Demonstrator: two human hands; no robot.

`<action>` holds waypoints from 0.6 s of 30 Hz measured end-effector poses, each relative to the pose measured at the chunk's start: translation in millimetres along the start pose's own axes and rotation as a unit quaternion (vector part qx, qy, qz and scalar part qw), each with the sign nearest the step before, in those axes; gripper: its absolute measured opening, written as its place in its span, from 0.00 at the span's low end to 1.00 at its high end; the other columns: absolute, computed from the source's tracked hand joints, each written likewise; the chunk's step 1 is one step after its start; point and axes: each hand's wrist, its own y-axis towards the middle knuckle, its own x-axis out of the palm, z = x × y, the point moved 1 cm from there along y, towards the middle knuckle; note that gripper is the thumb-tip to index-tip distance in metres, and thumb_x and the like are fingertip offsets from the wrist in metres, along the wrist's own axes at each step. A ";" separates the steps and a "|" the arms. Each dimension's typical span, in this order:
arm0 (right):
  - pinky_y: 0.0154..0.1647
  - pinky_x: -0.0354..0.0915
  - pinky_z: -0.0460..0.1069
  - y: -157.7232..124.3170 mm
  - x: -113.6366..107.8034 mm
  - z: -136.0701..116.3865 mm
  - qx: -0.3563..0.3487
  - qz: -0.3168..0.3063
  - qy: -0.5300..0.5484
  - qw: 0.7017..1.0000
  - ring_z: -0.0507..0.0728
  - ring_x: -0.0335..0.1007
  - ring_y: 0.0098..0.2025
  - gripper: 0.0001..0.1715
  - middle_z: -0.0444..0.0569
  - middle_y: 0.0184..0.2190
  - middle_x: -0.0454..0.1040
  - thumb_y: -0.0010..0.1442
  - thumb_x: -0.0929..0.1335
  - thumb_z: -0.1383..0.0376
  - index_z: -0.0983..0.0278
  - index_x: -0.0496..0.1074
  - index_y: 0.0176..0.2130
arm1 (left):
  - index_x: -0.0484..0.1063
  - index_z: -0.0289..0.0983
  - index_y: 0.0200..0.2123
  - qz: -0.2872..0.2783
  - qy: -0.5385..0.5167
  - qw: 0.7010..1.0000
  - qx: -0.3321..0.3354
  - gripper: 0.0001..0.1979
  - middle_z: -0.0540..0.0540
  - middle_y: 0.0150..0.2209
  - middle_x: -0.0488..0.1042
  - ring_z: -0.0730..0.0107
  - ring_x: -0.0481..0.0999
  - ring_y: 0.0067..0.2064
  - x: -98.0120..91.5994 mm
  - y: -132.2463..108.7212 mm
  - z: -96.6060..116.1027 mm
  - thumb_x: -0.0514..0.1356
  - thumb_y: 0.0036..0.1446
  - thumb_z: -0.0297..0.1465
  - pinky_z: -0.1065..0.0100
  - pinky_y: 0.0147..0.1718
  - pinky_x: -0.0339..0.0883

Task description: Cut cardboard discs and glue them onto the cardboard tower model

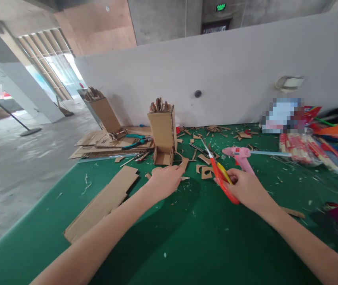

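Observation:
My right hand point(243, 186) is closed around scissors point(218, 170) with red and yellow handles, their metal blades angled up and to the left. In my left hand point(166, 180) is a small curved piece of cardboard point(183, 163), which sticks up beyond the fingers; parts of the grip are hidden behind the back of the hand. Just behind that hand stands a tall cardboard holder point(163, 128) with cardboard strips in its top. Small cut cardboard pieces with round holes point(206, 172) lie between my hands. A pink glue gun point(240, 153) with a glue stick lies beyond my right hand.
A long cardboard panel point(106, 202) lies left on the green table point(169, 253). Behind it are stacked cardboard sheets point(88, 148), teal-handled pliers point(135, 140) and a second cardboard holder point(105, 113). Bagged sticks point(298, 148) lie right. The white wall point(231, 71) bounds the back.

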 end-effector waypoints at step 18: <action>0.22 0.61 0.50 -5.2 -8.1 -2.6 -0.131 0.112 -0.172 0.970 0.60 0.72 0.32 0.19 0.52 0.35 0.73 0.63 0.59 0.52 0.63 0.68 0.38 | 0.73 0.38 0.32 -0.089 -0.067 0.992 -0.062 0.11 0.49 0.32 0.76 0.67 0.75 0.33 -53.9 -13.7 -72.7 0.53 0.54 0.35 0.71 0.30 0.61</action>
